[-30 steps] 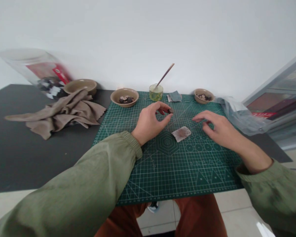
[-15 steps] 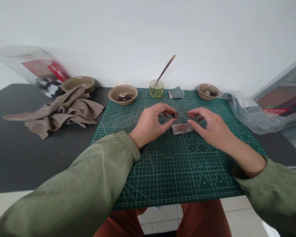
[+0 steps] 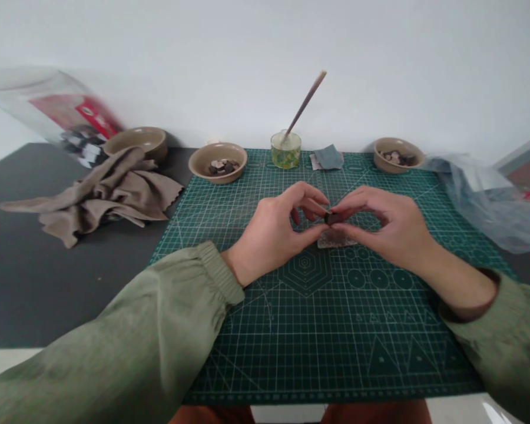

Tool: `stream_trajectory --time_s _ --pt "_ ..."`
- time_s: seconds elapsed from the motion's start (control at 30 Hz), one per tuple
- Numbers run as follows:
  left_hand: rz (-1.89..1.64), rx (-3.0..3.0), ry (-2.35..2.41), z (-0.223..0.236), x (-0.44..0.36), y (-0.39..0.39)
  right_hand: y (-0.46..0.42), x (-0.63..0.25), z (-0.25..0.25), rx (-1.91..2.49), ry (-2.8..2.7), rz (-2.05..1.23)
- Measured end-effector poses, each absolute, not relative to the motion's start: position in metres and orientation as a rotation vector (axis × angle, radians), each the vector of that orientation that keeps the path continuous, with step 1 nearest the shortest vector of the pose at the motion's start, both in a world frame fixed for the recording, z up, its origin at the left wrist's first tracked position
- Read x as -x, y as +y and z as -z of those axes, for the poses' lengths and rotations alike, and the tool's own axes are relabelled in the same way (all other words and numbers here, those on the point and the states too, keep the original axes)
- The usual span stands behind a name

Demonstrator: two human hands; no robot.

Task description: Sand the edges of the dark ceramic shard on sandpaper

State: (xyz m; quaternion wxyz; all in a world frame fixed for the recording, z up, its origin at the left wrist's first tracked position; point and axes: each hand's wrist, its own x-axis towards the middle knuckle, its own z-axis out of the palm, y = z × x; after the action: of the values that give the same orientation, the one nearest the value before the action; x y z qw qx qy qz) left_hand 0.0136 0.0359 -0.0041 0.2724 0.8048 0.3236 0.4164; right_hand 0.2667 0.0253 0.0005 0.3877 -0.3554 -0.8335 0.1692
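Observation:
Between my two hands is a small dark brown piece [image 3: 333, 218], pinched from both sides just above the mat. My left hand [image 3: 282, 227] grips its left side with thumb and fingertips. On its right side, the thumb and fingers of my right hand [image 3: 382, 227] close on the same piece. Under the fingertips lies a worn, brownish sandpaper strip [image 3: 335, 239], partly hidden by my hands. All of this is over the green cutting mat [image 3: 318, 347].
Bowls with small dark and pale pieces stand at back left [image 3: 218, 162] and back right [image 3: 398, 155]. Between them are a glass cup [image 3: 286, 152] holding a stick and folded sandpaper [image 3: 329, 158]. A brown cloth [image 3: 110, 197] lies left; a clear plastic bag [image 3: 481, 200] lies right.
My right hand has come in from the right and taken hold of the dark piece that my left hand was holding alone. The view has shifted slightly.

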Motion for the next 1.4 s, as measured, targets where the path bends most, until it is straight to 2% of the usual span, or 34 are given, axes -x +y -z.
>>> stream_trajectory --time_s 0.43,0.83,1.4 --pt "-1.132 -1.981 0.826 0.001 -0.017 0.025 0.012 -0.263 -0.009 0.818 -2.11 -0.179" --pt "-1.256 -1.953 0.662 -0.008 -0.013 0.011 -0.003 -0.266 -0.011 0.701 -1.917 -0.552" --pt "-1.226 -1.979 0.609 -0.015 -0.012 0.01 -0.006 -0.267 -0.01 0.682 -1.902 -0.586"
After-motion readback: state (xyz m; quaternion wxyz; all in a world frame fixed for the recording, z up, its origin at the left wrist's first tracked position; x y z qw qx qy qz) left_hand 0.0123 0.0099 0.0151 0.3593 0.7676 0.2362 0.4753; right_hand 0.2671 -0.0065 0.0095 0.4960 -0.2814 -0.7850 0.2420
